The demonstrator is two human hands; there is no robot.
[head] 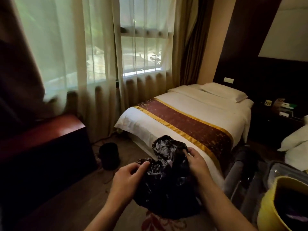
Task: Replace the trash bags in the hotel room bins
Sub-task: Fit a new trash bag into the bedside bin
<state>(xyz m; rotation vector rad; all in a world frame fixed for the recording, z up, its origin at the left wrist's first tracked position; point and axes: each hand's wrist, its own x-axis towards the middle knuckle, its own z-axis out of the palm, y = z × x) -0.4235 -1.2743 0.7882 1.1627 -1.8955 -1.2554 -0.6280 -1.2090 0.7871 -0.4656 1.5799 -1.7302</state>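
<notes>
A crumpled black trash bag (164, 179) hangs in front of me, held between both hands above the carpet. My left hand (129, 179) pinches its left edge with thumb and fingers. My right hand (195, 161) grips its upper right part, where the plastic bunches upward. A small dark round bin (109, 155) stands on the floor to the left of the bag, beside the foot of the bed. I cannot tell whether the bin has a liner in it.
A single bed (191, 117) with a red-and-gold runner fills the centre right. A dark wooden cabinet (45, 147) stands at left. A cleaning cart with a yellow bag (273, 205) sits at lower right. Sheer curtains (100, 55) cover the window. Cables lie on the floor near the bin.
</notes>
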